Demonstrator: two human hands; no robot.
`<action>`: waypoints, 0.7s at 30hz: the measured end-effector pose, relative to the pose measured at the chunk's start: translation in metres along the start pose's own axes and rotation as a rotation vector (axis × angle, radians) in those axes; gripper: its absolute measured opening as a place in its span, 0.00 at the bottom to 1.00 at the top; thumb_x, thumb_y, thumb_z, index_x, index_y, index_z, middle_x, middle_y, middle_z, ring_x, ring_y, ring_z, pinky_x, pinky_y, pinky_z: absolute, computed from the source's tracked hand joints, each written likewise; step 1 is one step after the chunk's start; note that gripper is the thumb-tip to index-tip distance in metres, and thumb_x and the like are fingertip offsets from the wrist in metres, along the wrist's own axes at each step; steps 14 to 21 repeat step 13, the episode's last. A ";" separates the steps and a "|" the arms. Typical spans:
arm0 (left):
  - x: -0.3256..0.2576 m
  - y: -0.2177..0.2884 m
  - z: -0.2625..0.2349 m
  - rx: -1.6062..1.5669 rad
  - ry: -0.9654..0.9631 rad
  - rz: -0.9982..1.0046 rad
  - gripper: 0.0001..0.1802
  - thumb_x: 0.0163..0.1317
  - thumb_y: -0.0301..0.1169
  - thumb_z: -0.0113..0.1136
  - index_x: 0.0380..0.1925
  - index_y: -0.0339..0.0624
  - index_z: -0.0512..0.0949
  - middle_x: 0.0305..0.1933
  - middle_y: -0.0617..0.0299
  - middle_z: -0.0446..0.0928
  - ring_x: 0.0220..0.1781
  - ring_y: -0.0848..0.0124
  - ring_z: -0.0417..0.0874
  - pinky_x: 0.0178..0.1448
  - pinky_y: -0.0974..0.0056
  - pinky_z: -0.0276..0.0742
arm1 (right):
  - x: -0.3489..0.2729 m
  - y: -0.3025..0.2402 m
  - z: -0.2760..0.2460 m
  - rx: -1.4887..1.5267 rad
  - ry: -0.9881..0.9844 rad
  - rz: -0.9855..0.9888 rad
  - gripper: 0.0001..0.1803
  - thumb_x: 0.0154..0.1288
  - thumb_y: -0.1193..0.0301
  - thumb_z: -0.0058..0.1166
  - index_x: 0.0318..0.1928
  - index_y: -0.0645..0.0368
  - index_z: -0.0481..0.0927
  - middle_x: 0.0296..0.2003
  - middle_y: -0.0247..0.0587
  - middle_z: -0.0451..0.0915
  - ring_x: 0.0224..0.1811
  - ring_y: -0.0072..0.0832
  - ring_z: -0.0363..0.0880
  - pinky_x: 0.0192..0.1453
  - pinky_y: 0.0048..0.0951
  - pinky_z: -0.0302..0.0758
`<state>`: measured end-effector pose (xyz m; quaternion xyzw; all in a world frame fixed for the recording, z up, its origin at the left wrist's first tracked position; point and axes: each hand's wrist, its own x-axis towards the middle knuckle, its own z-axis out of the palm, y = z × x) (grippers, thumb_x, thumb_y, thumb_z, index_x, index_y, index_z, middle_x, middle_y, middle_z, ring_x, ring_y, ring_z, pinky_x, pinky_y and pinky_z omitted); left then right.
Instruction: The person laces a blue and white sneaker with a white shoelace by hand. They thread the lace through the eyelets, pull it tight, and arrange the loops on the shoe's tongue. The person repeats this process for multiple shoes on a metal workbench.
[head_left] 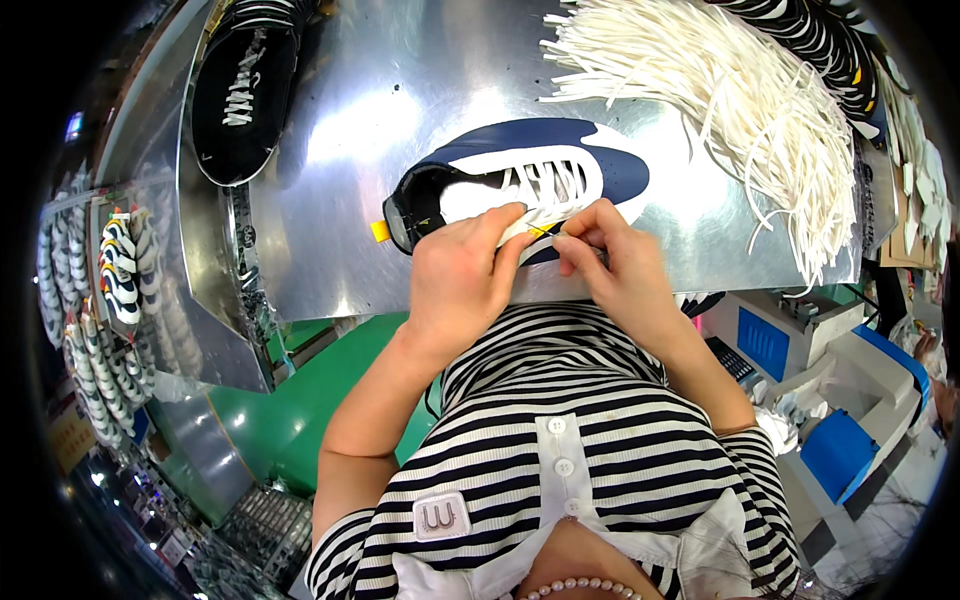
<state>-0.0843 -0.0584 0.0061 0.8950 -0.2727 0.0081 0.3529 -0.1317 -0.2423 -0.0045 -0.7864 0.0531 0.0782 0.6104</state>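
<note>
A navy and white sneaker [602, 150] lies on the metal table with its toe to the right and its open collar to the left. White laces [560, 180] cross its tongue, and a yellow tab [380, 231] sticks out at the heel. My left hand [462, 272] is closed on the sneaker's near side, thumb and forefinger at the eyelet edge. Beside it, my right hand [622, 268] pinches the end of a thin dark needle-like piece [541, 232] that spans the gap between my fingertips. Its exact kind is too small to tell.
A heap of loose white laces [740, 120] covers the table's right side. A black shoe [240, 110] rests at the far left. More striped shoes [825, 50] crowd the far right corner. Shoe parts hang on a rack [120, 270] at left; a grey and blue machine [820, 390] stands at right.
</note>
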 end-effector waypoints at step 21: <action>-0.002 0.008 -0.011 -0.046 -0.243 -0.159 0.17 0.62 0.33 0.66 0.51 0.43 0.80 0.41 0.47 0.84 0.39 0.54 0.87 0.43 0.58 0.79 | -0.009 -0.022 -0.053 -0.267 0.008 0.117 0.10 0.71 0.65 0.54 0.44 0.60 0.76 0.26 0.49 0.83 0.31 0.41 0.86 0.36 0.41 0.77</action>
